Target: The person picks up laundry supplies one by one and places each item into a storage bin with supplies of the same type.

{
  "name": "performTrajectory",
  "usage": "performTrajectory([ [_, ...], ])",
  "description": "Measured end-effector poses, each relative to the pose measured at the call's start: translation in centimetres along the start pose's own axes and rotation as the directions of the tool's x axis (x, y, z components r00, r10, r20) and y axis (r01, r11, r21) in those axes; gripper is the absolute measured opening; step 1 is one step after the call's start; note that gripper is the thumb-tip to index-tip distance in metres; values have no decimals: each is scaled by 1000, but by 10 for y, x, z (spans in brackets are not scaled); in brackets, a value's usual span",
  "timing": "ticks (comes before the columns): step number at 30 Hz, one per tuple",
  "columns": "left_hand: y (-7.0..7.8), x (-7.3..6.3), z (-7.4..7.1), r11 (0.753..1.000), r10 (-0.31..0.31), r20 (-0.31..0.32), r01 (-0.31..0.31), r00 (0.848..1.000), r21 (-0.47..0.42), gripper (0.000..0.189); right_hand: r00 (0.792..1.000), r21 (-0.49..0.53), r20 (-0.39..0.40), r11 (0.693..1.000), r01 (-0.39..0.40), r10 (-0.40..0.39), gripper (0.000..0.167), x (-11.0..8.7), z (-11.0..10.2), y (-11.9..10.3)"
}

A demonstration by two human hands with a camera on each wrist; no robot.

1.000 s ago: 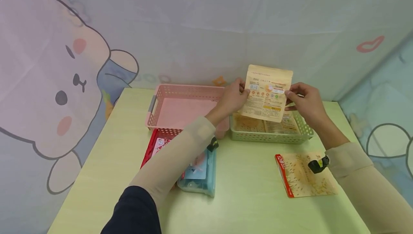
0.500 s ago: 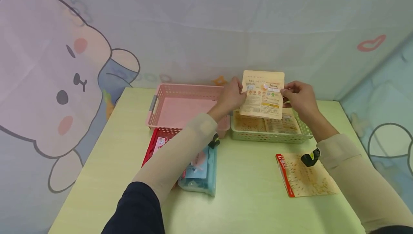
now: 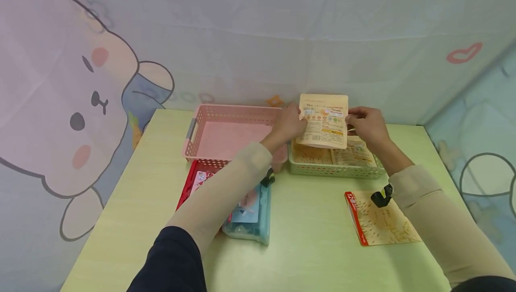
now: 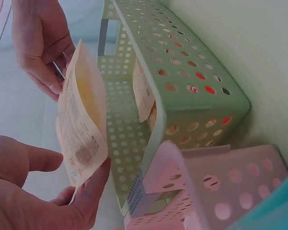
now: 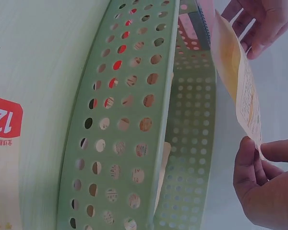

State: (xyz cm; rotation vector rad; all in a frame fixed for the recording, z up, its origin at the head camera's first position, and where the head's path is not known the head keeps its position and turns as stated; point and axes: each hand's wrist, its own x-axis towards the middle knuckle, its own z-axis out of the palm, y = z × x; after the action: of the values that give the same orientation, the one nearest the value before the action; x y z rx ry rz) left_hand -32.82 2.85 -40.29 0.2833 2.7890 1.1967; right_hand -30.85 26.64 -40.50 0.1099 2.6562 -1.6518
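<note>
A cream pouch with printed text (image 3: 324, 122) is held up between both hands above the back of the green basket (image 3: 334, 170). My left hand (image 3: 287, 124) grips the pouch's left edge, and in the left wrist view its fingers reach under the pouch (image 4: 81, 127). The opposite edge is pinched between thumb and fingers of my right hand (image 3: 367, 126); the right wrist view shows this pinch at the pouch's corner (image 5: 247, 91). Inside the basket lie similar packets (image 3: 352, 153), partly hidden by the raised pouch.
To the left stands a pink basket (image 3: 231, 137). In front of it are a red container (image 3: 189, 184) and a teal box (image 3: 264, 220), partly covered by my left sleeve. A flat beige packet with a red strip (image 3: 379, 220) lies at the table's right.
Both hands have moved the pouch a little down and to the left, over the green basket. The right arm has shifted left; the baskets and the flat packet have stayed in place.
</note>
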Motion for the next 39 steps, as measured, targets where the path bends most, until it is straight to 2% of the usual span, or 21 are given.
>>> performTrajectory([
  [5,0,-1,1,1000,-16,17,16,1000,-13,41,1000,-1,2,1000,-20,20,45,0,4,2],
  [9,0,-3,-2,999,-23,53,26,998,-46,44,999,-2,23,1000,-26,26,47,-1,5,5],
  [13,1,-6,-3,999,-25,89,29,996,-41,49,998,-11,54,999,-31,32,49,0,4,9],
  [16,3,-7,-3,1000,-24,124,26,992,-12,39,997,-22,72,999,-38,40,49,1,4,13],
  [18,3,-8,-3,999,-32,155,33,987,-3,32,996,-27,81,999,-40,42,48,1,5,17],
  [22,3,-9,1,999,-49,210,49,976,5,44,994,-31,93,998,-48,51,47,1,7,24],
  [27,2,-11,5,999,-47,249,51,967,-9,52,991,-38,103,996,-77,80,48,-2,12,30],
  [32,3,-10,9,999,-53,304,54,951,5,42,987,-30,116,994,-106,108,49,-3,18,35],
  [35,4,-7,11,998,-58,335,55,940,17,46,986,-33,122,994,-106,109,48,-2,19,40],
  [39,8,-5,14,996,-75,357,50,931,78,44,987,-48,128,994,-95,101,48,-2,21,46],
])
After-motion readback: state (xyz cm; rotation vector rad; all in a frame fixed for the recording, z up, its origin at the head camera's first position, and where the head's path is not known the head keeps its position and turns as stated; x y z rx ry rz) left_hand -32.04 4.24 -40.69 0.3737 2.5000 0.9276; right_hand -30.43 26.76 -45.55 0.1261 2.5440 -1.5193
